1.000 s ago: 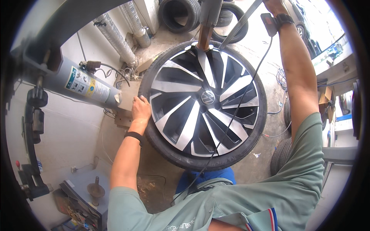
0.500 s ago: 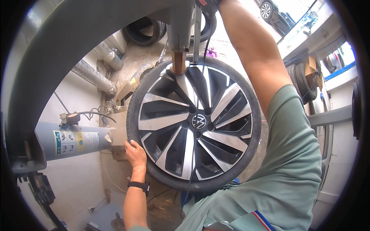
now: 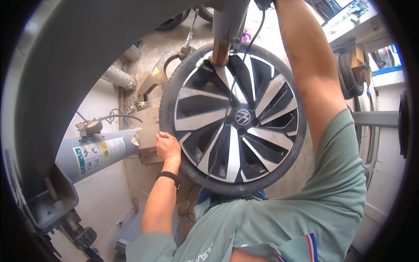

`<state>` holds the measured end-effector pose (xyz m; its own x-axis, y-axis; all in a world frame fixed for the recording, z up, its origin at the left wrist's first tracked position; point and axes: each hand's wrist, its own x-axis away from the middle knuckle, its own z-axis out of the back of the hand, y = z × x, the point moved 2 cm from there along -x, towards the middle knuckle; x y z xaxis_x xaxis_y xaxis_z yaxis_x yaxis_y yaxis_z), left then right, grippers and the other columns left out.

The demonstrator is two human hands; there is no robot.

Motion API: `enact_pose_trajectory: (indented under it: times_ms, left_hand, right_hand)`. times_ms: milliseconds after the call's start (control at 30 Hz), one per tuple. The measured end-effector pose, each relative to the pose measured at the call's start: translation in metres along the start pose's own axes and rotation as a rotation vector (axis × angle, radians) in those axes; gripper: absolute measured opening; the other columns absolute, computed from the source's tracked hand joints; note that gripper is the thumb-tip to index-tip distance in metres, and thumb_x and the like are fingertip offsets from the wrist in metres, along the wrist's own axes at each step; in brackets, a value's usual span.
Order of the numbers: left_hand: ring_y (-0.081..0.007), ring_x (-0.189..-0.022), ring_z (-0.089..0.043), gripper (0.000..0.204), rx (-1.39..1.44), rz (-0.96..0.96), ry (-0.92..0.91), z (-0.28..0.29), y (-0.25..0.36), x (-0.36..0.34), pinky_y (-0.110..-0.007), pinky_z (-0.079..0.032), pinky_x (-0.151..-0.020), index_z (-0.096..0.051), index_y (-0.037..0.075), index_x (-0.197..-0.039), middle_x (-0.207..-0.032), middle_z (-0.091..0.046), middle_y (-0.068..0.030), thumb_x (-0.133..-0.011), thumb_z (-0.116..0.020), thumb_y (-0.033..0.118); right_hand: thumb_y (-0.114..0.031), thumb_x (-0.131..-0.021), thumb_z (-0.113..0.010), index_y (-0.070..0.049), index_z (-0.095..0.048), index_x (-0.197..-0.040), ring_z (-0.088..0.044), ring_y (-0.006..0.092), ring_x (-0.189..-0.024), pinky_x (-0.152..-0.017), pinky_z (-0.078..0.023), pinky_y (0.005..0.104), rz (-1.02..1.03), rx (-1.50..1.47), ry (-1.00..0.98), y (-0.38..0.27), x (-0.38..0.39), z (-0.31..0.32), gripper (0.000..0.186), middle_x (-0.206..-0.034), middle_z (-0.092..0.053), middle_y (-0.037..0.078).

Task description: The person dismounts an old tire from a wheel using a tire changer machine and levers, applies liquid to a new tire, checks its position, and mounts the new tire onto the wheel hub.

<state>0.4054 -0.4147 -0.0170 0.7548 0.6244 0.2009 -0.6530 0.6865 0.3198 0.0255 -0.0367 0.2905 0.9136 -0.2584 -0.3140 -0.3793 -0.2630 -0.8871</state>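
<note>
A car wheel (image 3: 243, 117) with black and silver spokes lies flat before me, fitted with a black tyre (image 3: 288, 163). Against the tyre's left side is my left hand (image 3: 168, 147), its fingers curled at the edge. My right arm (image 3: 305, 56) stretches past the wheel's right side to the top edge of the picture; its hand is out of view. Near that wrist sits a black fitting (image 3: 263, 4), with a thin dark cable (image 3: 249, 48) hanging from it across the wheel. A grey post with a brown lower tip (image 3: 221, 54) comes down over the rim's far part.
A large grey curved arm (image 3: 48, 87) fills the left side. Below it lies a grey cylinder (image 3: 96, 155) with a label. Stacked tyres (image 3: 349, 78) stand at the right, beside a grey bar (image 3: 375, 118). Silver ducting (image 3: 118, 77) runs along the left wall.
The whole view has shifted, so the wheel sits higher and farther right in the picture. My left hand stays at the tyre's left side. The right hand has left the top of the view.
</note>
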Motion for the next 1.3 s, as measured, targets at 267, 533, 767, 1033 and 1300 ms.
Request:
enact_pose_trajectory:
  times_ms: [267, 533, 767, 1033, 1300]
  left_hand:
    - [-0.0386, -0.076, -0.067, 0.025, -0.228, -0.086, 0.344, -0.033, -0.005, 0.005, -0.051, -0.055, -0.064, -0.056, 0.004, -0.099, -0.086, -0.067, -0.0183, -0.096, -0.043, 0.026]
    - [-0.0362, -0.072, -0.068, 0.024, -0.275, -0.103, 0.386, -0.032, -0.006, 0.002, -0.050, -0.055, -0.059, -0.053, 0.007, -0.097, -0.083, -0.066, -0.0153, -0.097, -0.043, 0.029]
    - [-0.0482, -0.095, -0.063, 0.034, 0.016, -0.098, 0.065, -0.007, 0.001, 0.000, -0.058, -0.049, -0.081, -0.051, 0.002, -0.108, -0.109, -0.063, -0.0245, -0.101, -0.035, 0.031]
    - [-0.0511, -0.104, -0.059, 0.045, 0.211, -0.173, 0.020, -0.012, -0.017, -0.011, -0.055, -0.046, -0.091, -0.050, -0.009, -0.116, -0.118, -0.058, -0.0354, -0.102, -0.040, 0.032]
    - [-0.0416, -0.126, -0.052, 0.048, 0.336, -1.035, 0.233, -0.024, 0.191, 0.195, -0.045, -0.041, -0.109, -0.046, -0.005, -0.138, -0.135, -0.053, -0.0259, -0.094, -0.055, 0.012]
  right_hand:
    - [-0.038, -0.098, -0.042, -0.020, -0.047, -0.066, -0.041, 0.0139, -0.047, -0.044, -0.035, 0.0327, 0.052, 0.010, -0.016, -0.002, 0.026, -0.003, 0.038, -0.056, -0.042, -0.002]
    - [-0.039, -0.098, -0.043, -0.019, -0.048, -0.067, -0.042, 0.0142, -0.048, -0.045, -0.036, 0.0325, 0.074, -0.001, 0.008, -0.016, 0.046, -0.002, 0.038, -0.058, -0.044, -0.002]
    - [-0.039, -0.099, -0.043, -0.018, -0.050, -0.068, -0.044, 0.0144, -0.049, -0.046, -0.037, 0.0323, 0.098, 0.007, -0.007, -0.028, 0.079, 0.002, 0.038, -0.059, -0.045, -0.001]
    - [-0.040, -0.099, -0.043, -0.017, -0.051, -0.069, -0.045, 0.0147, -0.051, -0.046, -0.038, 0.0321, 0.116, 0.018, -0.103, -0.032, 0.138, 0.013, 0.038, -0.061, -0.047, -0.001]
    - [-0.040, -0.099, -0.044, -0.016, -0.053, -0.070, -0.047, 0.0149, -0.052, -0.047, -0.039, 0.0319, 0.107, 0.000, -0.185, -0.037, 0.142, 0.058, 0.038, -0.062, -0.049, 0.000]
